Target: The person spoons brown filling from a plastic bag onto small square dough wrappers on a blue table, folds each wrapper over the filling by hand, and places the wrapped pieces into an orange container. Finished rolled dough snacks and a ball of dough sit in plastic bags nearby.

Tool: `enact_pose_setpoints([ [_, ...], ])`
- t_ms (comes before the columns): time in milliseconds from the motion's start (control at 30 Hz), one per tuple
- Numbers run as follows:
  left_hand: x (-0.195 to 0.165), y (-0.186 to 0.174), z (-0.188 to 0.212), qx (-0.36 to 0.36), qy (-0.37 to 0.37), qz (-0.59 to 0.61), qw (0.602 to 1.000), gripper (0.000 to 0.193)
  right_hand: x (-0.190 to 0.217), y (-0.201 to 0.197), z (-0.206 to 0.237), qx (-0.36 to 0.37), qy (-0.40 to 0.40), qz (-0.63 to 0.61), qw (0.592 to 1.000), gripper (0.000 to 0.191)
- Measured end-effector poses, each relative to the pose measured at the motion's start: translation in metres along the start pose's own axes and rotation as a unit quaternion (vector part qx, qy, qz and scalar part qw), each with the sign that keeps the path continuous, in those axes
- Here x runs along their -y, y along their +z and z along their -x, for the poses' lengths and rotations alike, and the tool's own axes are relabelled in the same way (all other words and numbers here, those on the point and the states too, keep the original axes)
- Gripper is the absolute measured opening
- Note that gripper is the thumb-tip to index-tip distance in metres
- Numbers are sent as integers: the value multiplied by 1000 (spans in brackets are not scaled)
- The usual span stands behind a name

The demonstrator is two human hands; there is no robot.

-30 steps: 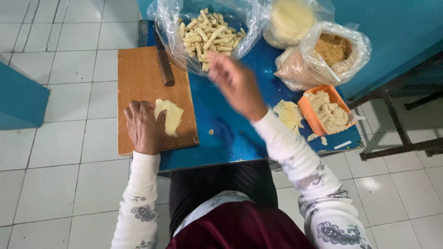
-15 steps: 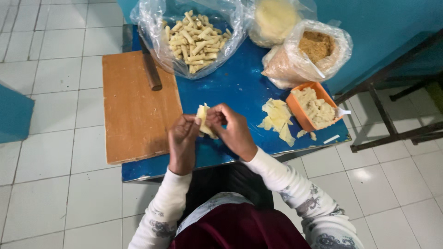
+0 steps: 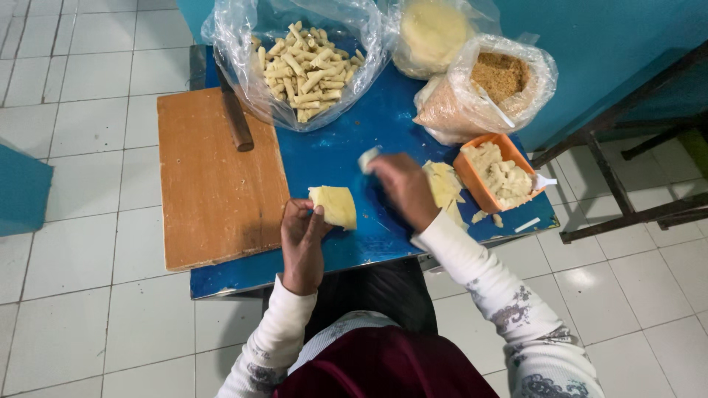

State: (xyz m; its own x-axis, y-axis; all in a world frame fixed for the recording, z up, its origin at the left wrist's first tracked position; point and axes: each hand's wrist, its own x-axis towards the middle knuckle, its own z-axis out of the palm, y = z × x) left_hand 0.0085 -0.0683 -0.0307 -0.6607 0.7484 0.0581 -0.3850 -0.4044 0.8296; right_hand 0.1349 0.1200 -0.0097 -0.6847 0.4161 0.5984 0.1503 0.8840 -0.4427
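Half a second ago both hands met on one pale piece at the table's near edge; now they have parted. The left hand (image 3: 301, 239) pinches a folded yellow dough sheet (image 3: 334, 206) in a closed grip, while the right hand (image 3: 402, 189), blurred, has moved toward 1 o'clock, its fingers closed on a small pale scrap (image 3: 368, 158). At 3 o'clock lie loose dough sheets (image 3: 442, 186) beside an orange tub (image 3: 468, 177) of lumpy filling. At 12 o'clock a clear bag of rolled sticks (image 3: 302, 63) crowds the blue table (image 3: 332, 144); a smooth wooden board (image 3: 214, 180) lies at 9 o'clock.
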Motion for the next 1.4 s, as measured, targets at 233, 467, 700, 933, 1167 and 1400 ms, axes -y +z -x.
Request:
enact_pose_setpoints([
  [233,2,3,2,17,3,69,997,9,36,-19,-4,75,95,-144,982,38],
  [467,19,12,5,13,19,76,997,8,89,-10,15,-2,80,-132,988,20],
  [700,21,11,7,11,34,59,998,6,51,-3,30,62,261,-384,883,13],
  [933,16,8,11,-22,25,75,997,11,-3,-2,26,11,378,-547,747,7],
  [1167,7,7,13,-26,80,23,996,13,-5,-4,-2,-31,68,-20,997,11],
  [1400,1,5,14,-36,75,27,996,14,18,1,13,31,-62,68,995,17],
])
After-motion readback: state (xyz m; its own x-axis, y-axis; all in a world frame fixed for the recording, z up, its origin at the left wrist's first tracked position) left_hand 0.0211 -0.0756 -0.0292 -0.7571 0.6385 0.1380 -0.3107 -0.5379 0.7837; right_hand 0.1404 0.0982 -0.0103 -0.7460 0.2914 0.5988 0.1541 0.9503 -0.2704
